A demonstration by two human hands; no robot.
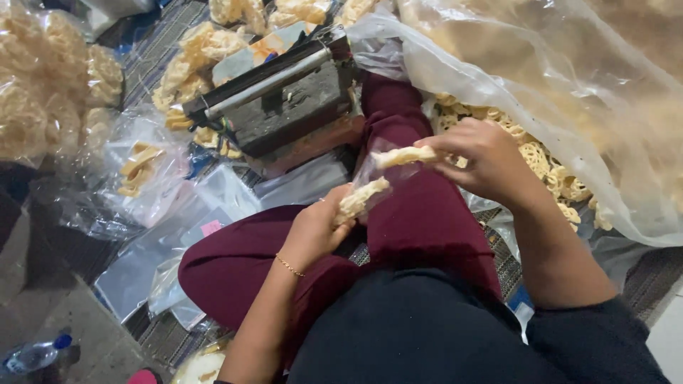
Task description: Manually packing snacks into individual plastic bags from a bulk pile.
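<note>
Clear small bag (pixel 384 171) sits over the lap, w/ left hand (pixel 316 231) clamped on one cracker (pixel 361 199) at its mouth & right hand (pixel 480 160) pinched on another cracker (pixel 404 155). Filled packs (pixel 43 92) lie at left, but the big sack (pixel 555 78) holds plenty more, so prob. lots left.

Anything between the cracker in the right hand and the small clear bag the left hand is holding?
Nothing visible. The right hand holds a cracker right at the mouth of the small clear bag, which the left hand grips with another cracker inside. The dark sealer sits further off, behind them.
</note>
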